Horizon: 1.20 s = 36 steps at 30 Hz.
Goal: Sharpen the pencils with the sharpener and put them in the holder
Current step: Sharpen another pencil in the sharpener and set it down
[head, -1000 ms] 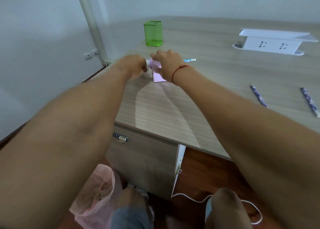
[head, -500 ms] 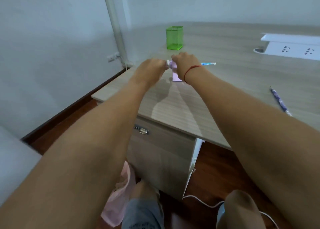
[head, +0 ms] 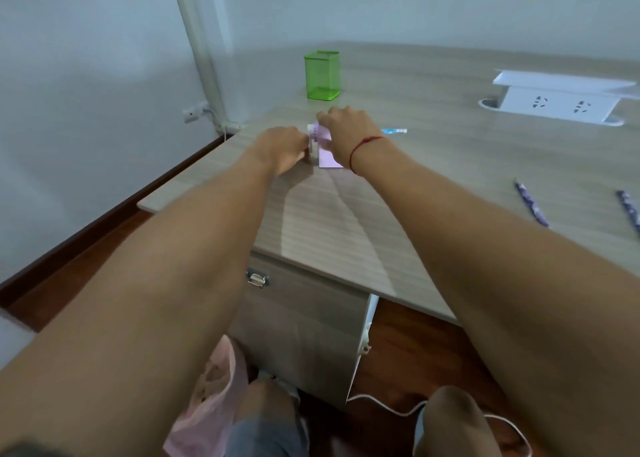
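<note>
Left hand [head: 282, 148]: closed around the white crank end of the sharpener, at its left side; grip clamped on the handle, though the fingers themselves are mostly hidden behind the knuckles.

Sharpener [head: 323, 148]: small lilac box with white crank, standing on the wood-grain surface [head: 433, 165] near its left corner, between the two hands.

Right hand [head: 348, 134]: laid over the top and right side of the sharpener, pressing it down; grip closed on the body. Red string at the wrist.

Pencil in work [head: 394, 131]: light blue, only its free end shows past the right hand. Long axis runs left–right, roughly level with the surface; the working tip points left into the sharpener (hidden), tail points right.

Green holder [head: 322, 75]: upright, behind the sharpener, apart from it. No pencils seen standing in it.

Far right: two patterned purple pencils [head: 531, 203], [head: 628, 210] lie well apart from the sharpener, long axes running near-to-far, slightly slanted. Tips too small to judge.

Progress, judged: early. First pencil being ground; none in holder; at least two waiting.
</note>
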Available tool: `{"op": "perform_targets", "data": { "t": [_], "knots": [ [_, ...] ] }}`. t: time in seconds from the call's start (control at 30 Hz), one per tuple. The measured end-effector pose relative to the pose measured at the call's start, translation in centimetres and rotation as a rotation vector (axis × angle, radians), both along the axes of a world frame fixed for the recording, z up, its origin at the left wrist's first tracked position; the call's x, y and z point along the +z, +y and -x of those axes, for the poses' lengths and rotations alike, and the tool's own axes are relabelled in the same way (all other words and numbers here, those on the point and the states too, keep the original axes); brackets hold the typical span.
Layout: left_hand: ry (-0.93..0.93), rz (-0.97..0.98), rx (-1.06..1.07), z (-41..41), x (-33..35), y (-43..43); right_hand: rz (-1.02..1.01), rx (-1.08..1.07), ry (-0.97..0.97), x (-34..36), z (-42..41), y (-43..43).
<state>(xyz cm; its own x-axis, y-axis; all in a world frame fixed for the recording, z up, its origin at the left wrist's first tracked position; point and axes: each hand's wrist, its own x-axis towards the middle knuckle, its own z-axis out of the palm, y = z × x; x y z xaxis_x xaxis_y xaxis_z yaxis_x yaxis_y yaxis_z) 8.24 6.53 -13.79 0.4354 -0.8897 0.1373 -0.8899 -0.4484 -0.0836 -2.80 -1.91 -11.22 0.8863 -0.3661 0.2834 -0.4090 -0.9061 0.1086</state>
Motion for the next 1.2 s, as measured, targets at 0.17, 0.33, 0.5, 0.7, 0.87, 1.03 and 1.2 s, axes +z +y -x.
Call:
{"op": "perform_targets", "data": {
  "t": [0.17, 0.33, 0.5, 0.7, 0.87, 1.03, 1.2],
  "knots": [
    [-0.03, 0.016, -0.006, -0.6, 0.8, -0.5, 0.017, 0.003, 0.005, 0.4, 0.0, -0.2],
    [-0.042, 0.033, 0.01, -0.7, 0.5, -0.5, 0.016, -0.009, 0.012, 0.6, 0.1, -0.2],
    [-0.121, 0.052, 0.006, -1.3, 0.7, -1.0, 0.015, 0.0, 0.024, 0.8, 0.1, -0.6],
    [-0.236, 0.206, -0.098, -2.3, 4.2, -0.7, 0.01, -0.029, 0.036, 0.8, -0.6, -0.6],
    [-0.219, 0.332, -0.097, 0.1, 2.7, 1.2, -0.016, -0.031, 0.035, 0.8, -0.5, -0.3],
    [-0.174, 0.295, -0.113, 1.7, 1.3, 3.0, -0.026, -0.004, 0.027, 0.7, -0.1, -0.1],
    [-0.107, 0.094, -0.039, 2.4, -1.9, 2.8, -0.039, 0.02, 0.036, 0.6, 0.1, -0.7]
  ]
}}
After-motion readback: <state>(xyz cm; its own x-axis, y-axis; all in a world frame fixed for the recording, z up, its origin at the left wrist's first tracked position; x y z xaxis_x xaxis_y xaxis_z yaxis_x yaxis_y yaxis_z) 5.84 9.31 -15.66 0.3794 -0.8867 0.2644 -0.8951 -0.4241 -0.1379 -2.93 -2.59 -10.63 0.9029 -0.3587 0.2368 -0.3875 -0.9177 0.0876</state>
